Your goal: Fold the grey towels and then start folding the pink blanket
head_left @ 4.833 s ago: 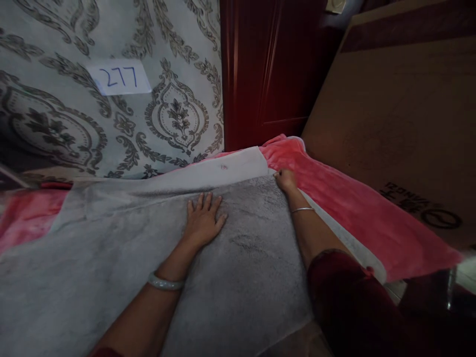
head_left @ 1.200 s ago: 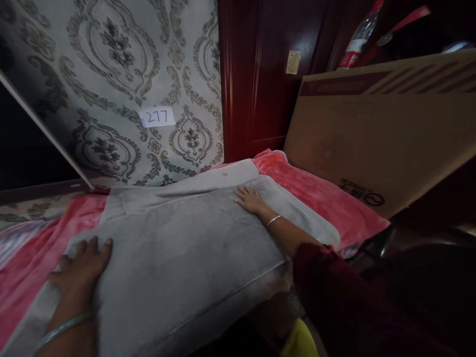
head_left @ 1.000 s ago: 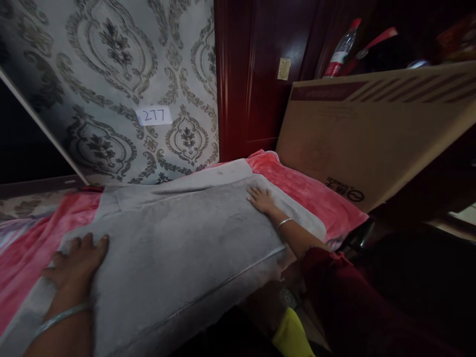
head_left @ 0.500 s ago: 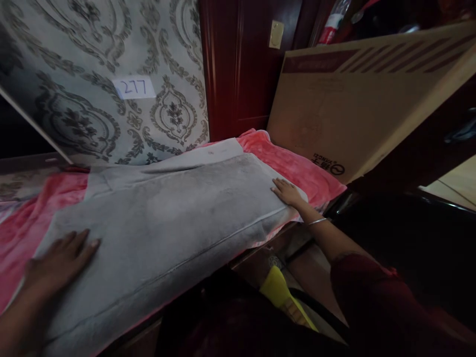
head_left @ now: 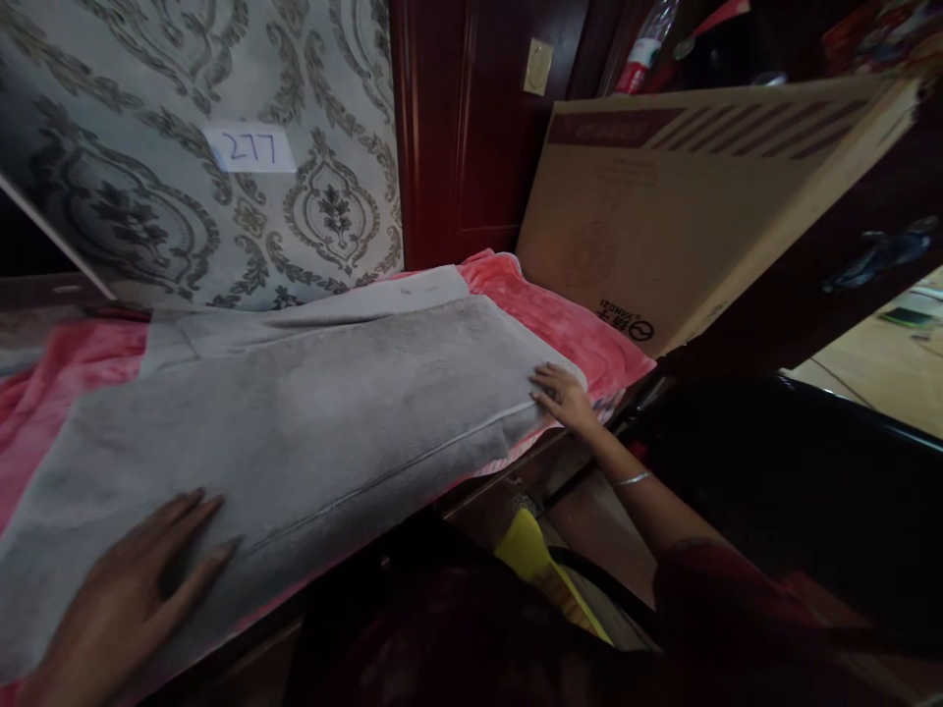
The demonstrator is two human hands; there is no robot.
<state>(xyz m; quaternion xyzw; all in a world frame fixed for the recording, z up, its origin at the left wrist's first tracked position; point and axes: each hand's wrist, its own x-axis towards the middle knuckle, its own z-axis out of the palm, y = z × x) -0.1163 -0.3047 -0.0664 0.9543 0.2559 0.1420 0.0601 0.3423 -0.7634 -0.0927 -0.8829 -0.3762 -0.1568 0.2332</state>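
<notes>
A grey plush garment [head_left: 331,403] with a long seam near its front side lies spread flat; its exact kind is hard to tell. Behind it runs a paler grey strip of cloth [head_left: 413,287] with a small mark on it. My left hand [head_left: 137,589] rests on the garment's near left part, fingers stretched out. At the right end, my right hand [head_left: 564,395] lies on the garment's near corner with its fingers apart. Beneath the grey cloth, a pink plush blanket [head_left: 560,319] shows at both ends and along the front edge.
A large cardboard box [head_left: 626,216] leans at the back right, beside a dark red wood panel [head_left: 449,147]. Patterned wallpaper [head_left: 316,88] bears a paper marked 277 [head_left: 251,148]. Below the front edge is a yellow object [head_left: 526,545]; a black surface [head_left: 773,471] is at the right.
My left hand has slid right and toward me along the grey garment. My right hand has moved slightly nearer its front edge. The view has shifted a little.
</notes>
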